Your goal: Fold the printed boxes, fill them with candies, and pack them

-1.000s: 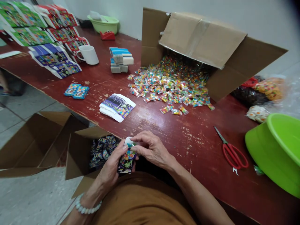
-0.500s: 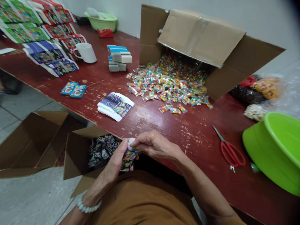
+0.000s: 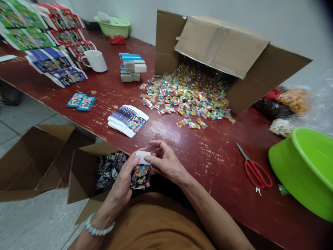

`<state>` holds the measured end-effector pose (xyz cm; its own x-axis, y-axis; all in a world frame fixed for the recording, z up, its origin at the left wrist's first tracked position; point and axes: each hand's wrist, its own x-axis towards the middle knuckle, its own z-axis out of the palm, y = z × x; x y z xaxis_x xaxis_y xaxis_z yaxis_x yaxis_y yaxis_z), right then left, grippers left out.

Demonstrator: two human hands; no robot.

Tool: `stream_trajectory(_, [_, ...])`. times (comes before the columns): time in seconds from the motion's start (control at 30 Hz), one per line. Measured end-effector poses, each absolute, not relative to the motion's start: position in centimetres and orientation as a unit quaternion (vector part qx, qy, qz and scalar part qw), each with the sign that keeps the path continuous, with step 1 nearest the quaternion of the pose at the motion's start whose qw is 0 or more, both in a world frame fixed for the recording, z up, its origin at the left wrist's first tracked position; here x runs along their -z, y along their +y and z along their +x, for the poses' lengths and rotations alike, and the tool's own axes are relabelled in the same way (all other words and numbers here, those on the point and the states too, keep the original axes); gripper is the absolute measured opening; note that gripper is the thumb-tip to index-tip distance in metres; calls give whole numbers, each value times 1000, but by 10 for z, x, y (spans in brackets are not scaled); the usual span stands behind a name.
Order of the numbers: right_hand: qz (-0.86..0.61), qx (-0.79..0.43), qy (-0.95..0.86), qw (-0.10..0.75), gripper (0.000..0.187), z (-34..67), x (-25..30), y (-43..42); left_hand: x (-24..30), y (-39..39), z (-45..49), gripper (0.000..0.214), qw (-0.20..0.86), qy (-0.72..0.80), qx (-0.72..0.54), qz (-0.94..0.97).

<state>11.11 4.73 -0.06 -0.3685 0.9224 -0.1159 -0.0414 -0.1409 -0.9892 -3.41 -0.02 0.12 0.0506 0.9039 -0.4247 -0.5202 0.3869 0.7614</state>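
A small purple candy box [image 3: 140, 176] with a raised white flap [image 3: 143, 157] is upright over the table's front edge. Wrapped around its left side is my left hand [image 3: 124, 178], the thumb by the flap. My right hand [image 3: 168, 163] has its thumb against the flap's right side, with its fingers curled behind, partly hidden. Just beyond lies a stack of flat purple cartons [image 3: 128, 119]. Below and left, an open cardboard box [image 3: 83, 173] holds many small dark packets [image 3: 110, 170].
Wrapped candies [image 3: 187, 97] spill from a large carton [image 3: 221, 45]. Red scissors [image 3: 257, 172] and a green basin [image 3: 299, 170] are on the right. Blue boxes [image 3: 82, 101], blue-and-white stacks [image 3: 132, 66], a white mug [image 3: 96, 61] and printed carton sheets [image 3: 57, 64] stand left.
The candy box has turned more upright, its printed face now toward me. My right hand has shifted from pinching over the flap's top to its right side, fingers more spread.
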Motion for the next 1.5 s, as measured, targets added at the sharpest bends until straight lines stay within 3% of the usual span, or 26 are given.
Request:
stream_trajectory(0.07, [-369,-737,-437,360,45,112,7,48,-4,0,-34,65,697,449,-519,208])
stream_trajectory(0.17, [-345,-768,-428,328,35,112,12,47,-2,-2,-33,64,677,464,-529,217])
stream_trajectory(0.37, [-353,-568,-617,414,18,111,11,43,-1,1,-38,64,732,435,-481,211])
stream_trajectory(0.47, [-313,-503,-696,406,17,114,10,42,-6,3,-41,53,772,415,-454,157])
stream_trajectory(0.6, [-295,-639,-622,343,25,115,8,42,-10,4,-40,45,749,436,-481,132])
stream_trajectory(0.77, [-292,-713,-554,315,26,114,-3,48,-9,5,-38,53,741,460,-472,128])
stream_trajectory(0.87, [-291,-712,-566,296,25,114,-4,49,-6,5,-39,50,735,466,-476,128])
stream_trajectory(1.0, [-323,-646,-607,331,16,110,3,50,0,3,-37,44,720,470,-483,164])
stream_trajectory(1.27, [-352,-757,-460,302,37,101,3,58,2,2,-45,70,750,439,-460,183])
stream_trajectory(1.37, [-324,-710,-543,310,31,103,5,54,3,2,-48,56,743,444,-469,174])
stream_trajectory(1.5, [-312,-516,-716,352,18,105,11,43,2,6,-46,44,735,446,-493,135])
